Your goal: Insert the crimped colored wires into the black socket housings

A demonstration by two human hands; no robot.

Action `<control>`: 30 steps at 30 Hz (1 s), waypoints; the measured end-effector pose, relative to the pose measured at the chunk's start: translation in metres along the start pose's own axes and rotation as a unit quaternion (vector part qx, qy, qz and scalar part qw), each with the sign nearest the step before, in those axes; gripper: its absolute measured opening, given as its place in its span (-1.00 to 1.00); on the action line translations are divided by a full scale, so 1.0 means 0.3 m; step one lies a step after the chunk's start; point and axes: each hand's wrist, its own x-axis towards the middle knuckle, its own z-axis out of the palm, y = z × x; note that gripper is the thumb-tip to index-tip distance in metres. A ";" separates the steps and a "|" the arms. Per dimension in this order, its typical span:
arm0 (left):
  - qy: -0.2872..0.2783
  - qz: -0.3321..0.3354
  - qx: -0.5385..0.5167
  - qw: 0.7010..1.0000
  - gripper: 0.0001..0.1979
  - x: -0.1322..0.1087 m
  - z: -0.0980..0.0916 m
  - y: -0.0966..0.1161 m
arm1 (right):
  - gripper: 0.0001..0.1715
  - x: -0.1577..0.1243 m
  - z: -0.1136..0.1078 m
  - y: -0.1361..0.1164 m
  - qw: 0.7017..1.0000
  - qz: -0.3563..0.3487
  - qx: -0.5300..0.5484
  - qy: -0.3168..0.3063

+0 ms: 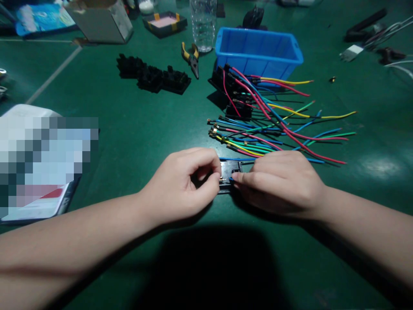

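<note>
A black plastic housing (229, 167) lies on the table between my two hands, partly covered by them. My left hand (190, 181) is closed in a pinch at its left side, where the thumb and forefinger meet a small metal terminal (223, 179). From the right, my right hand (280, 185) pinches a short blue wire (231, 178) that ends in this terminal, just over the housing. Most of that wire is hidden under the right hand. Loose coloured wires (248, 137) with crimped metal ends lie just beyond the hands.
Behind the wires, black housings with wires attached (238, 110) rest by a blue bin (258, 62). Pliers (192, 59), a clear bottle (203, 26) and more black housings (153, 77) sit farther back. A phone (61, 202) lies at left, a cardboard box (100, 21) behind.
</note>
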 end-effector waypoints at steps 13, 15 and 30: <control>0.006 -0.010 0.014 1.000 -0.80 0.003 0.003 0.000 | -0.88 0.007 -0.003 -0.007 1.000 -0.009 -0.002 -0.007; 0.010 -0.010 0.016 1.000 -0.78 0.003 0.004 -0.001 | -0.87 0.006 -0.004 -0.006 1.000 -0.012 0.002 -0.010; 0.010 -0.014 0.023 1.000 -0.75 0.003 0.010 -0.005 | -0.88 0.012 -0.023 -0.013 0.992 0.055 0.104 -0.050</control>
